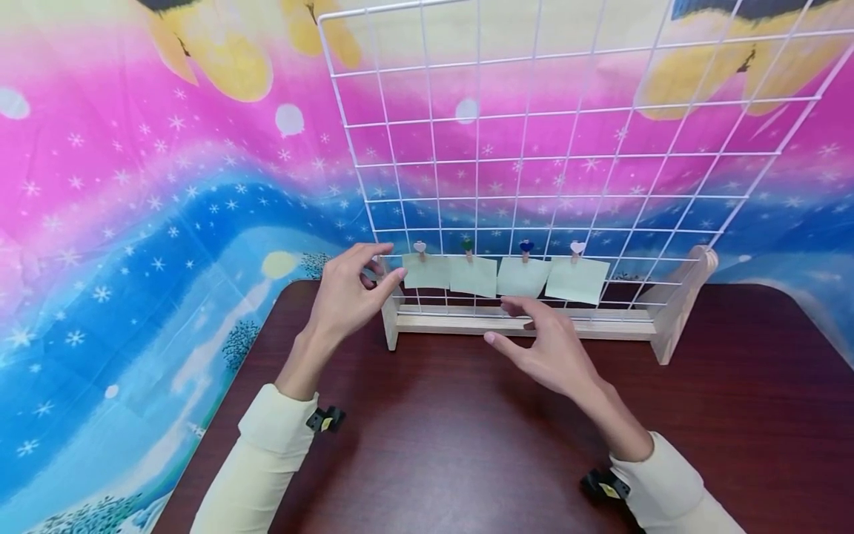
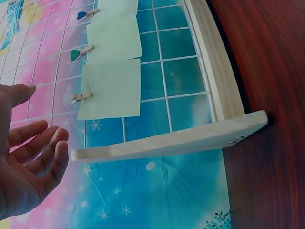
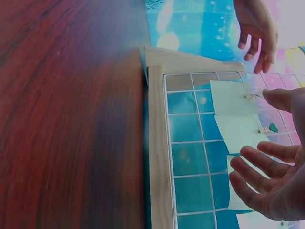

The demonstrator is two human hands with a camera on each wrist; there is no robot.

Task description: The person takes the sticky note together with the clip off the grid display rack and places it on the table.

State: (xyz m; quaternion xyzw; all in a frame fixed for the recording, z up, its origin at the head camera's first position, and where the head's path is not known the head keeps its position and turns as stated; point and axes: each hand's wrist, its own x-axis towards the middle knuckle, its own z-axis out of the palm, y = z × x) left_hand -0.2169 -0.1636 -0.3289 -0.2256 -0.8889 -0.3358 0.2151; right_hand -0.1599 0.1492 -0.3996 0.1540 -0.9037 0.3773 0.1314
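Note:
Several pale green paper notes hang in a row low on a white wire grid, each under a small wooden clip with a heart on it. The hearts are white, green, dark blue and white. My left hand is raised by the grid's left end, near the leftmost note, with loosely bent fingers and nothing in them. In front of the third note hovers my right hand, its fingers relaxed and holding nothing.
The grid stands in a wooden base with side supports on a dark red-brown table. Behind it hangs a pink and blue cloth with snowflakes.

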